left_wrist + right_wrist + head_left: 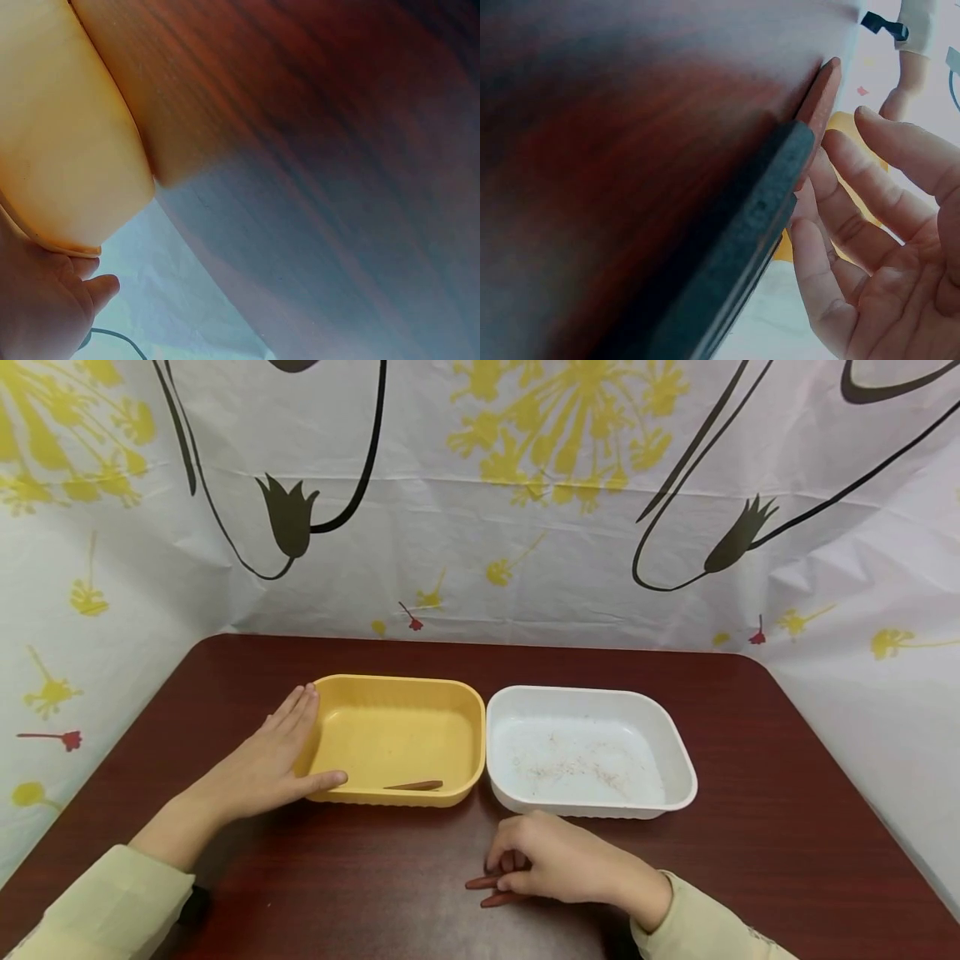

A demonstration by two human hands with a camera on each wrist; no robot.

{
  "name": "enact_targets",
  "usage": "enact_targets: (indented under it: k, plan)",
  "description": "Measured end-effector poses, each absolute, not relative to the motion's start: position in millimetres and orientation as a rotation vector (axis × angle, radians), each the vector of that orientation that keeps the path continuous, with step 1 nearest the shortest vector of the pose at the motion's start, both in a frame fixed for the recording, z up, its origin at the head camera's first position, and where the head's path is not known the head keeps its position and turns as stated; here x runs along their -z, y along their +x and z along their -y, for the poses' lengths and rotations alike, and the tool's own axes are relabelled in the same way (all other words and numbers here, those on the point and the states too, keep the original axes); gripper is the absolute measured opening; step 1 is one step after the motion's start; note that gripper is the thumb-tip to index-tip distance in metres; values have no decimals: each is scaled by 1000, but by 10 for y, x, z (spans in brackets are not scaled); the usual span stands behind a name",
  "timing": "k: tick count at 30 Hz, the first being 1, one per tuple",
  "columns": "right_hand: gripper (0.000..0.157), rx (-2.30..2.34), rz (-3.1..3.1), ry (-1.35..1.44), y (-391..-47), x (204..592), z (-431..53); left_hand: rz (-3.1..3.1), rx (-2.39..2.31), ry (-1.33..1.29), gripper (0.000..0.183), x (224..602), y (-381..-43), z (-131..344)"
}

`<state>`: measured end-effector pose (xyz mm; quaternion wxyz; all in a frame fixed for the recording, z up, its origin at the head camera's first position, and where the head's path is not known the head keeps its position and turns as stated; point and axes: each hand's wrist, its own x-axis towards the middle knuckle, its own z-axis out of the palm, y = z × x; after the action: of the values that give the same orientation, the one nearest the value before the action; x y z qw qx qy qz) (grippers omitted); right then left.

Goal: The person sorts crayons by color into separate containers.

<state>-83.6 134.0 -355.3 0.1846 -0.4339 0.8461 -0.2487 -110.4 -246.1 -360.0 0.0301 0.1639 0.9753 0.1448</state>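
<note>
My left hand (277,752) rests on the left end of a yellow plastic tub (397,677), fingers straight along the rim and thumb over the front corner. In the left wrist view, fingertips touch the rim of this yellow tub (75,150). A brown tapered stick (416,785) lies inside along the front wall. My right hand (558,860) is low over the table, in front of the white tub (592,693). Brown sticks like chopsticks (498,900) lie under its fingers. In the right wrist view, fingers bend loosely beside a reddish stick (823,101), thumb standing apart.
Both tubs stand side by side on a dark red-brown table (360,868). Fine brown crumbs (577,768) are scattered over the white tub's bottom. A patterned white cloth (450,527) hangs behind and along the sides.
</note>
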Motion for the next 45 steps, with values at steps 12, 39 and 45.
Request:
enact_targets:
  k: [12,39,45]
  plan:
    - [13,577,-2393,-1246,-839,3574,-1259,-3003,-452,504,114,3609,-1101,2465]
    - [10,639,-2376,-1241,-831,3552,-1180,-3012,-430,511,113,3606,-1112,2464]
    - [9,672,-2369,-1243,-841,3534,-1137,-3011,-436,512,114,3607,-1112,2464]
